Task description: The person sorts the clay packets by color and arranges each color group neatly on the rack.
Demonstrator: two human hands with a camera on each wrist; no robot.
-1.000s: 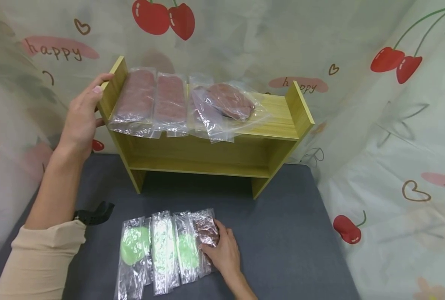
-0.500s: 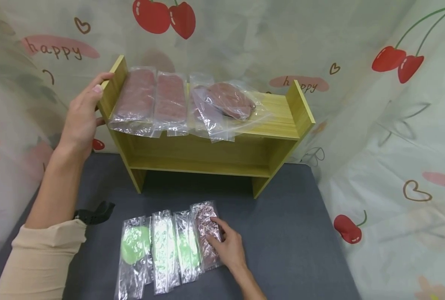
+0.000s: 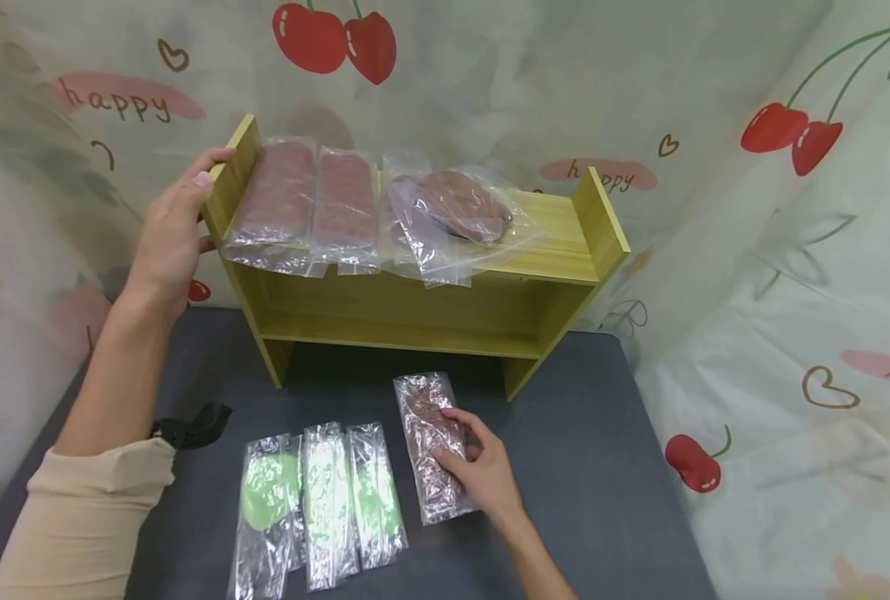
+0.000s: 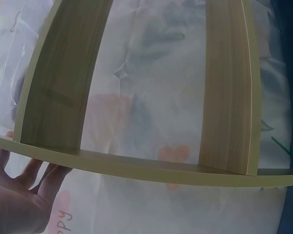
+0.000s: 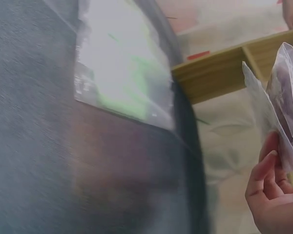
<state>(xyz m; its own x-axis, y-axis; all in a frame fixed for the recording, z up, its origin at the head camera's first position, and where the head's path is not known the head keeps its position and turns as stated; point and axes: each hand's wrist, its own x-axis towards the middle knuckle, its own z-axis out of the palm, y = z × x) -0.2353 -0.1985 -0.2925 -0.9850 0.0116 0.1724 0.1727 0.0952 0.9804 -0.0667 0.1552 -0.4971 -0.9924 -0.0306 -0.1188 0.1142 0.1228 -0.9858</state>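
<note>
A two-tier wooden shelf [image 3: 407, 335] stands at the back of the table. My left hand [image 3: 171, 237] grips the top of its left side panel [image 4: 136, 166], fingers against the edge. In my right hand [image 3: 486, 471], thumb and fingers pinch a clear zip bag [image 3: 424, 417] holding something flat and brownish. The right wrist view has this bag [image 5: 289, 92] raised off the table. Left of it lie several clear zip bags with light green contents, among them one bag [image 3: 268, 492] with a rounded green piece. Part of my right palm is hidden.
On the top tier several zip bags [image 3: 276, 187] with reddish-brown contents lie side by side, their ends overhanging the front edge. The rightmost bag [image 3: 463, 208] overlaps its neighbour. A printed curtain [image 3: 482, 75] surrounds the dark table [image 3: 580, 483].
My right hand has lifted the brownish zip bag from the right end of the row and carried it up and right toward the shelf. The left hand has kept its place.
</note>
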